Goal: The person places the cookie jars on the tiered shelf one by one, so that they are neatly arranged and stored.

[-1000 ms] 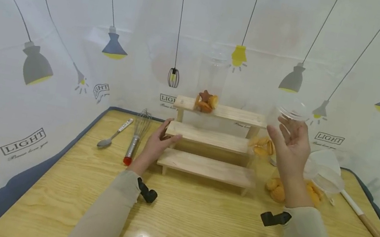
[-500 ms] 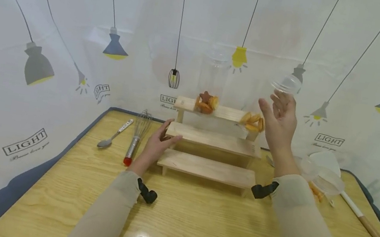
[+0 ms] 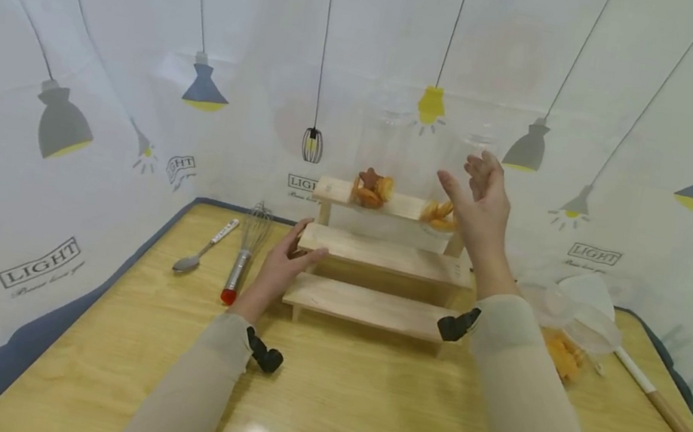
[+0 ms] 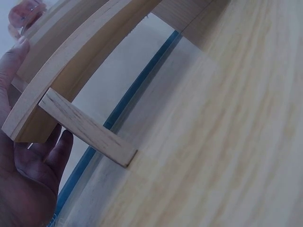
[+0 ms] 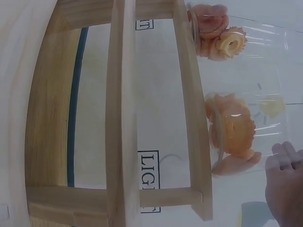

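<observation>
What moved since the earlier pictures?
The right hand carried the right jar left and up to the top shelf; I can't tell if it's resting there. The jar seems still held. The left hand stayed on the middle shelf; the left jar, spoon and whisk stayed put.

Passable across the near table (image 3: 321,410). Blocked farther off by the wooden rack (image 3: 384,254), narrow between left jar (image 3: 371,190) and right jar (image 3: 439,215) atop it. Obstructed at left by the left hand (image 3: 282,265) and whisk (image 3: 239,267), at right by the right hand (image 3: 486,213) and spatula (image 3: 639,377).
</observation>
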Demonstrator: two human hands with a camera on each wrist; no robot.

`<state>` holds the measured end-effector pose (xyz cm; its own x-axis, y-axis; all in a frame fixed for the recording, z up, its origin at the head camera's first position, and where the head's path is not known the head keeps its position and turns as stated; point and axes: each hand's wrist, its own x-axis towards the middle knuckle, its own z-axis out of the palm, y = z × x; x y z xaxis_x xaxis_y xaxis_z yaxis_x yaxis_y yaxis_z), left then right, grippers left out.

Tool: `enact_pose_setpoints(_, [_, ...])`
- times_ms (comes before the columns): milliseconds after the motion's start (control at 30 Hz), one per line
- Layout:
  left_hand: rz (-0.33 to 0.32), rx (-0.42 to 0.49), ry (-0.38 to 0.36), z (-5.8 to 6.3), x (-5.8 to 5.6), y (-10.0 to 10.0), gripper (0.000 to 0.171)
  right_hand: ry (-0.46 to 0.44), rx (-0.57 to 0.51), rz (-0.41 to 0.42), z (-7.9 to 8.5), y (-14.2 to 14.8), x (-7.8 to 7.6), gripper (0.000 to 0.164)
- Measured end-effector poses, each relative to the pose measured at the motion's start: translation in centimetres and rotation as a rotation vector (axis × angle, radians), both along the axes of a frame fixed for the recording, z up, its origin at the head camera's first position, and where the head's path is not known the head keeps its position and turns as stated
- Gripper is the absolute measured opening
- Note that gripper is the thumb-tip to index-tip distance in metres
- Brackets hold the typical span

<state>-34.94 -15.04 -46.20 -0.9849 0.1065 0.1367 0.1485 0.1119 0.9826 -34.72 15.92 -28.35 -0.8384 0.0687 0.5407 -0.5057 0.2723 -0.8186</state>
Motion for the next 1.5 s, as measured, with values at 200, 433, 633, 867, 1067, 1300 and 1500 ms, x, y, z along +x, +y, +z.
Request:
enact_pose_setpoints(200, [0.013,-0.021,-0.011,0.1,0.2,-0.4,0.079,-0.014,0.028,-0.003,-1.3,0.4,-2.2,0.088])
enact_pose_setpoints(433, [-0.003,-0.006,0.005,-0.2,0.1,-0.2,0.079,-0.034,0.034,-0.023,-2.4,0.7,-2.9,0.090])
enact_pose_setpoints(633, [0.008,-0.008,-0.016,-0.3,0.1,-0.1,0.080,-0.053,0.033,-0.021,-3.3,0.7,-2.8,0.089])
enact_pose_setpoints(867, [0.017,0.005,0.000,-0.2,-0.3,-0.1,0.085,-0.059,0.019,-0.018,-3.9,0.5,-3.1,0.087])
enact_pose_setpoints(1067, [0.016,-0.020,-0.010,-0.2,0.1,0.0,0.081,-0.097,0.026,-0.011,-4.8,0.7,-3.1,0.089])
enact_pose_setpoints(1300, [0.019,-0.023,0.000,-0.2,0.1,0.0,0.080,-0.096,0.048,-0.049,-4.9,0.9,-3.1,0.089])
enact_pose_setpoints(1500, [0.017,-0.021,0.001,-0.2,0.1,0.0,0.080,-0.121,0.096,-0.073,-4.5,1.0,-3.0,0.093])
